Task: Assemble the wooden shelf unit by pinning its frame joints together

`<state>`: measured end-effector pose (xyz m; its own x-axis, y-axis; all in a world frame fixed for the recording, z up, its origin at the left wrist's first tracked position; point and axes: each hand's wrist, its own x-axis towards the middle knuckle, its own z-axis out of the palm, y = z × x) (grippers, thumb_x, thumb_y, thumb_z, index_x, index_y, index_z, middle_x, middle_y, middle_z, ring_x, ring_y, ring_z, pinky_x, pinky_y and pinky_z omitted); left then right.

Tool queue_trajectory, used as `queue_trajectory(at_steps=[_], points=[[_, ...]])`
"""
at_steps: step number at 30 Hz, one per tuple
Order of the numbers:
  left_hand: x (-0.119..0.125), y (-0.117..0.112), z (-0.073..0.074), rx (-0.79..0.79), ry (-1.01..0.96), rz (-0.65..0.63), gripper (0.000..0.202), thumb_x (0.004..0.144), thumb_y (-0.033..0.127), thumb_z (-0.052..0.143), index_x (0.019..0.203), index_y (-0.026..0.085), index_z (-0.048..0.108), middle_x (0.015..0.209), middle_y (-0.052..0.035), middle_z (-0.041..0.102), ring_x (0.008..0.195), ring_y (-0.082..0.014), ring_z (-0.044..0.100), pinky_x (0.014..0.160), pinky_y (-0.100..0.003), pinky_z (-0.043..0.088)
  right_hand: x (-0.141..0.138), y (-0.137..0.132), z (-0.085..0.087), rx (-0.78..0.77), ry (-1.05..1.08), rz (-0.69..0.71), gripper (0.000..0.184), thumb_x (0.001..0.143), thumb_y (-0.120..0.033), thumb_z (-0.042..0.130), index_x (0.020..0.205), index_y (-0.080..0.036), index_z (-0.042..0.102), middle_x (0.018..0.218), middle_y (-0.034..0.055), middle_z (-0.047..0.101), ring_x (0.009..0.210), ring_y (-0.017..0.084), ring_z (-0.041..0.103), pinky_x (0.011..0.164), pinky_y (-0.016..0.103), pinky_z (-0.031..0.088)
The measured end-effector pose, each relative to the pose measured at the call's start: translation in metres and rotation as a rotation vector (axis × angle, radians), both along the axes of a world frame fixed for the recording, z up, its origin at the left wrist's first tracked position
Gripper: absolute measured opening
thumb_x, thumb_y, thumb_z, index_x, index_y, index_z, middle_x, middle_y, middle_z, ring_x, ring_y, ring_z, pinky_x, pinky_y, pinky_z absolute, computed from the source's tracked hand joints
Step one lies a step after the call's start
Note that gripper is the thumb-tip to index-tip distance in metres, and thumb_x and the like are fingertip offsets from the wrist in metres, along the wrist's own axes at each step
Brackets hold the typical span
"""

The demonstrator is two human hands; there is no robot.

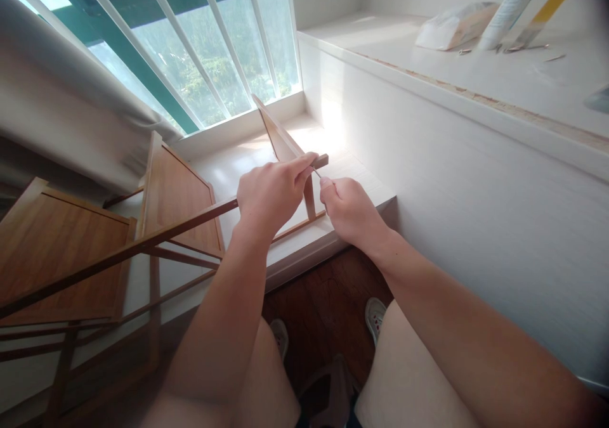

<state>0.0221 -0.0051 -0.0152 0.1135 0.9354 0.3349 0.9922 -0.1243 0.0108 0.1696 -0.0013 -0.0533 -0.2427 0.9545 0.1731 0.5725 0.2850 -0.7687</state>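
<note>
Gripped in my left hand (273,187) is a long brown wooden bar (190,222), close to its right end. It belongs to a wooden rack with flat shelf panels. My right hand (352,209) is closed around a thin metal rod (316,172), perhaps a hex key, whose visible end meets the bar beside my left fingertips. The rest of the rod is hidden in my fist. Two slatted-looking wooden panels (178,196) stand tilted at the left, and another panel (280,133) rises behind my left hand.
A white ledge (304,234) lies beneath the rack, before a barred window (204,47). On the white counter (380,41) at right are a plastic-wrapped package (457,25), a white tube (511,9), a yellow-handled tool (547,11) and small metal pieces. A curtain (80,92) hangs left.
</note>
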Motion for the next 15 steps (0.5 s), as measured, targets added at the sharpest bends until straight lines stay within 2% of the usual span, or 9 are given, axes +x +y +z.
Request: queue_trajectory(at_steps=[6, 15], points=[[0.0011, 0.0000, 0.0011, -0.013, -0.002, 0.009, 0.036, 0.101, 0.045, 0.038, 0.125, 0.049, 0.064, 0.090, -0.0003, 0.076, 0.074, -0.0226, 0.066, 0.062, -0.033, 0.036, -0.0025, 0.0006, -0.0025, 0.075, -0.120, -0.095, 0.046, 0.100, -0.037, 0.031, 0.059, -0.020, 0.043, 0.058, 0.0016, 0.047, 0.057, 0.014, 0.042, 0.058, 0.031, 0.024], [0.0013, 0.0002, 0.0008, -0.016, -0.002, 0.022, 0.036, 0.100, 0.046, 0.038, 0.126, 0.049, 0.063, 0.091, 0.0001, 0.076, 0.077, -0.0232, 0.066, 0.064, -0.033, 0.037, -0.0020, 0.0060, -0.0049, 0.099, -0.111, -0.091, 0.051, 0.101, -0.037, 0.029, 0.057, -0.019, 0.049, 0.059, 0.0028, 0.051, 0.057, 0.014, 0.044, 0.059, 0.031, 0.026]])
